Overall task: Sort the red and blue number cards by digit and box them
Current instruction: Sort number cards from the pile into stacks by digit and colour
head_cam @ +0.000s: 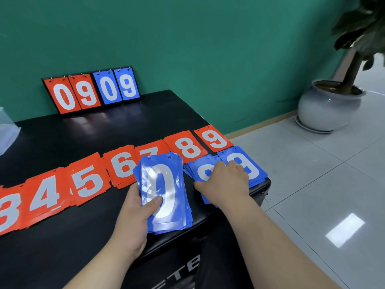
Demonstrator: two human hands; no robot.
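My left hand (137,207) grips a thick stack of blue cards (166,190) with a 0 on top, thumb pressed on its face. My right hand (225,180) rests on a blue 8 pile (200,167) at the table's right corner, its fingers curled over the card and reaching onto the blue 9 pile (250,165) beside it. Red piles lie in a row across the table: 3 (8,211), 4 (45,195), 5 (89,180), 6 (123,165), 7 (150,151), 8 (187,146) and 9 (214,137).
A flip scoreboard (91,90) reading 09 in red and 09 in blue leans on the green wall at the back of the black table (104,130). A clear plastic box (6,130) sits at the left edge. A potted plant (329,105) stands on the floor to the right.
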